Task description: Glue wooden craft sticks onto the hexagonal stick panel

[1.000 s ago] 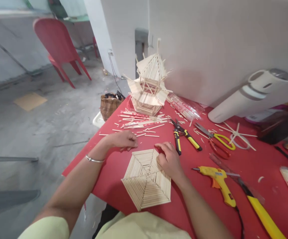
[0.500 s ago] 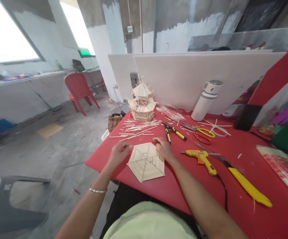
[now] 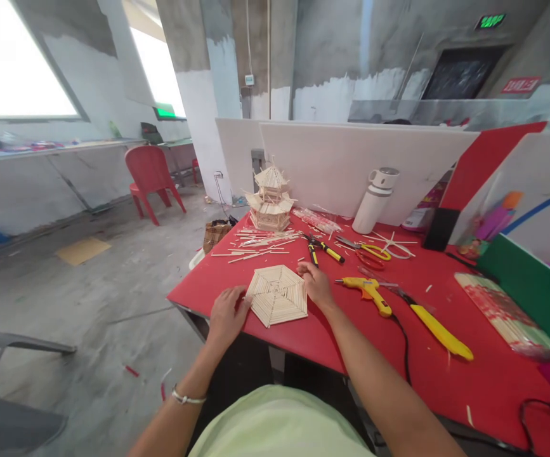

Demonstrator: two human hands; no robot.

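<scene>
A hexagonal panel of pale wooden sticks (image 3: 278, 296), laid in rings like a web, lies flat near the front edge of the red table. At its left edge is my left hand (image 3: 228, 312), fingers stretched out over the table and thumb beside the panel. My right hand (image 3: 316, 285) is at the panel's upper right, its fingers curled and pressed together; what they hold, if anything, is hidden. Beyond the panel stands a small stick-built pagoda (image 3: 271, 202), with loose sticks (image 3: 260, 244) scattered before it.
Pliers (image 3: 325, 249), scissors (image 3: 367, 249), a yellow glue gun (image 3: 367, 293) and a yellow utility knife (image 3: 441, 331) lie to the right. A white thermos (image 3: 374, 202) stands behind them. Packed sticks (image 3: 507, 314) lie by a green box wall (image 3: 526, 289).
My left hand has come down to the panel's left edge, its fingers now stretched out. The panel has turned slightly. My right hand stays by its upper right, and the head view has shifted.
</scene>
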